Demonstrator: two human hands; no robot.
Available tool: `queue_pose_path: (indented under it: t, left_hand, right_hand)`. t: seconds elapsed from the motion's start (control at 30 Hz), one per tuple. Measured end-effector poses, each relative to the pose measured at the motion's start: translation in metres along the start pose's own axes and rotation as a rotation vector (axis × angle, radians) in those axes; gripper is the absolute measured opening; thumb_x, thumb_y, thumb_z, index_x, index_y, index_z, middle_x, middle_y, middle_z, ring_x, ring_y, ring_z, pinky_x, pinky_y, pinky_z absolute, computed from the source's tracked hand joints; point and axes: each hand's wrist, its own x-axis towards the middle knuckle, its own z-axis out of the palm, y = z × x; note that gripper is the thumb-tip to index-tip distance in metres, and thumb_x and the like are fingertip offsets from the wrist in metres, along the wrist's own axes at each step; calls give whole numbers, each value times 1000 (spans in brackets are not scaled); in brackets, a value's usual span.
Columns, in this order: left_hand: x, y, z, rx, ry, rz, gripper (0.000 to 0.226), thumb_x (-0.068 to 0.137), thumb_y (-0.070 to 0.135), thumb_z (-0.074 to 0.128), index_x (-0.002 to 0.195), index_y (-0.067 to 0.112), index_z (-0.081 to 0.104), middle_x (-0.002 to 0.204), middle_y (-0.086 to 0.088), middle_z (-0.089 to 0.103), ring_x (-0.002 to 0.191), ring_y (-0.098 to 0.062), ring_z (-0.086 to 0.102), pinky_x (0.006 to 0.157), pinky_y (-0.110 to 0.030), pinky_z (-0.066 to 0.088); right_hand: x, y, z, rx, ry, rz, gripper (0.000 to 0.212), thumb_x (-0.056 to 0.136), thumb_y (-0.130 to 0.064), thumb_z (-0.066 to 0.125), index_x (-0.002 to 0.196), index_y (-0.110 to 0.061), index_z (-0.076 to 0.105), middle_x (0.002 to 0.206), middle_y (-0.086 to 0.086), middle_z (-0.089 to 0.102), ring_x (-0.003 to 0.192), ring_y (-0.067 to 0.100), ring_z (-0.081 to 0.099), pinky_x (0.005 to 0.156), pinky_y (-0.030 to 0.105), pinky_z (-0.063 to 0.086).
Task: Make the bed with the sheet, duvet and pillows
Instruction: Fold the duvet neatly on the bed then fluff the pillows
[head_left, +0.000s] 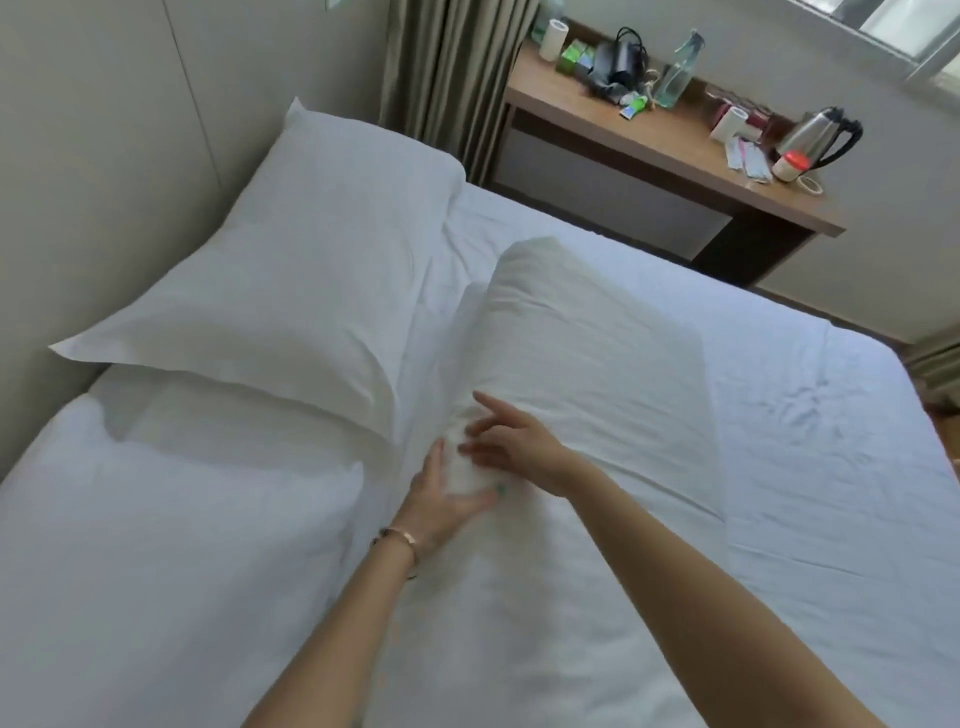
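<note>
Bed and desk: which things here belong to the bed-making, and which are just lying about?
Job: pillow against the wall; second pillow under both hands, left, right; sheet.
Lying about, on the desk: kettle, spray bottle, paper roll.

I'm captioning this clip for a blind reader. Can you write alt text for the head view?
Two bare hands, left hand and right hand, touch the near end of a white pillow lying on a white-sheeted bed. A second pillow leans against the headboard; a wooden desk beyond holds a kettle.
</note>
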Motion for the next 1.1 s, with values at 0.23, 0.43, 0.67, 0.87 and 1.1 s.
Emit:
queue_pose_path:
  t: [0.23,0.43,0.67,0.87,1.1]
  left_hand:
    - [-6,-19,19,364,127,-31,102,72,30,64,141,58,-6,123,-1,28,106,-29,46,90,-37,45]
    - [-14,-5,65,653,367,157,65,69,16,44,131,32,56,140,-9,50,127,-36,47,106,-61,24]
    - [21,-64,58,834,342,177,68,82,61,36,146,39,35,157,-5,28,143,-36,25,104,-71,19]
    - [85,-108,47,842,438,157,72,85,73,22,148,38,22,157,-8,24,143,-39,25,103,-69,23]
    - [111,-133,52,855,534,185,71,86,70,21,149,37,21,156,-10,24,143,-39,22,108,-67,18]
  right_hand:
    - [8,16,-43,-1165,456,-174,66,93,-53,49,149,-52,13,163,-6,2,148,29,1,117,53,12]
    - [49,23,-62,-1387,99,-70,63,92,-70,23,146,-57,-8,161,-10,-16,148,30,-14,119,51,4]
    - [104,-3,-93,-1498,241,-245,75,75,-87,10,140,-61,-18,159,-15,-21,147,25,-23,112,65,-6]
    - [188,39,-74,-1481,317,-298,71,81,-84,11,143,-59,-14,161,-14,-14,148,29,-17,108,72,-4]
    - [224,68,-74,-1453,365,-370,72,82,-83,16,147,-56,-2,163,-12,-7,149,31,-12,108,72,-4]
